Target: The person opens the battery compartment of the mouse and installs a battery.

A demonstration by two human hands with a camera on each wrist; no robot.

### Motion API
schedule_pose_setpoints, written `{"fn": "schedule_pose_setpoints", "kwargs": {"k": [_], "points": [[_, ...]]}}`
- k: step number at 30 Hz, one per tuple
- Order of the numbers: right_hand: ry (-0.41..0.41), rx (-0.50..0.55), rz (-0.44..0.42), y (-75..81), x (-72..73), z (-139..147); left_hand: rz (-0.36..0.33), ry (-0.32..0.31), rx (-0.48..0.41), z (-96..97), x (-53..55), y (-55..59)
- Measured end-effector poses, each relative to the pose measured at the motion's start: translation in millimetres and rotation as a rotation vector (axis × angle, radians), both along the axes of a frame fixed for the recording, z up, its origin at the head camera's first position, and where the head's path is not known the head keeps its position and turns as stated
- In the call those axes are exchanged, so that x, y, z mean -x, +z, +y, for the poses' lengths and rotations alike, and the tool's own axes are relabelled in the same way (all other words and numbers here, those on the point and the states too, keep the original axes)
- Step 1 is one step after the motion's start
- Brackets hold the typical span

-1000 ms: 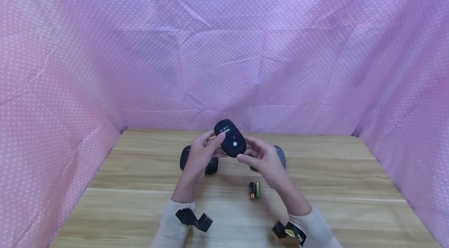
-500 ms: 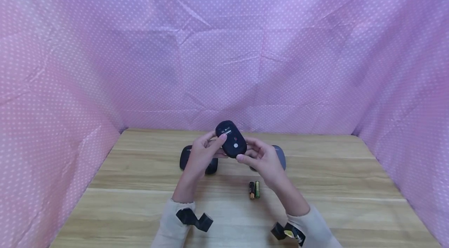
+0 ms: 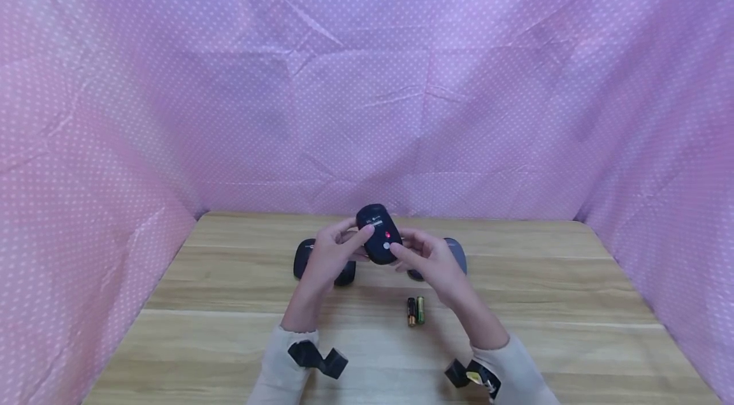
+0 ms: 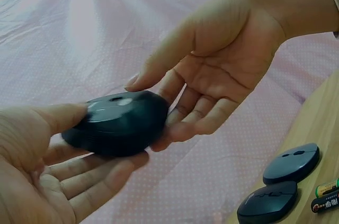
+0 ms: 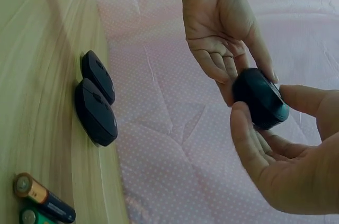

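Observation:
A black computer mouse (image 3: 375,251) is held up over the table, its underside towards the head camera. A red light glows on that underside, beside a pale round spot. My left hand (image 3: 332,252) grips the mouse from the left, thumb across the underside and fingers beneath. On the other side my right hand (image 3: 436,265) pinches its lower right end, the thumb lying by the pale spot. In the left wrist view the mouse (image 4: 124,126) is slightly blurred between both hands. The right wrist view shows the mouse (image 5: 259,99) from its side.
Behind my left hand lie two black mice (image 5: 96,112) on the wooden table (image 3: 573,303). A grey mouse (image 4: 291,163) and a dark mouse (image 4: 267,203) lie on the right. Nearer to me are a black-and-copper battery (image 3: 411,312) and a green battery (image 3: 421,309). A pink dotted cloth (image 3: 367,106) hangs behind.
The mouse has come slightly down and right in the head view. Its red light has turned bright. My right thumb has slid up from the mouse's edge onto its underside.

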State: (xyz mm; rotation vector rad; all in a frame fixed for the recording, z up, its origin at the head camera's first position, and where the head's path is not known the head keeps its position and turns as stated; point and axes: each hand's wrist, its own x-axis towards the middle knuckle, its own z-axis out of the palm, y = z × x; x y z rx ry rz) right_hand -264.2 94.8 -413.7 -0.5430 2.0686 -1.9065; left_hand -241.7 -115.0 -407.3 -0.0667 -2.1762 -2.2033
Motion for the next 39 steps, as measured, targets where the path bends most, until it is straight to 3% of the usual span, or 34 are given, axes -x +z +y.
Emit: {"fn": "schedule_pose_setpoints", "kwargs": {"k": [5,11,16,19,23,27,33,39], "points": [[-0.021,-0.015,0.023,0.2,5.2,3.3,0.004,-0.048,0.045,3.1,2.3,-2.1],[-0.059,0.129,0.077,1.1,6.4,-0.4,0.000,-0.033,0.016,5.5,7.8,-7.3],[-0.089,0.174,0.114,-2.0,9.3,-4.6,-0.072,-0.108,-0.014,4.5,13.2,-11.4],[-0.105,0.165,0.120,-4.6,12.7,-6.4,-0.113,-0.118,-0.078,3.0,16.3,-13.6],[-0.117,0.132,0.092,-7.6,17.5,-5.6,-0.136,-0.041,-0.136,0.8,20.7,-17.8],[-0.064,0.066,0.083,-10.4,24.1,-2.9,-0.128,0.015,-0.144,-0.3,25.7,-23.6],[0.080,-0.049,0.115,-18.5,35.3,2.4,-0.084,-0.032,-0.095,-0.1,32.0,-34.7],[0.049,-0.162,0.199,-35.3,44.4,1.9,-0.093,-0.142,-0.019,4.1,37.4,-51.1]]}}
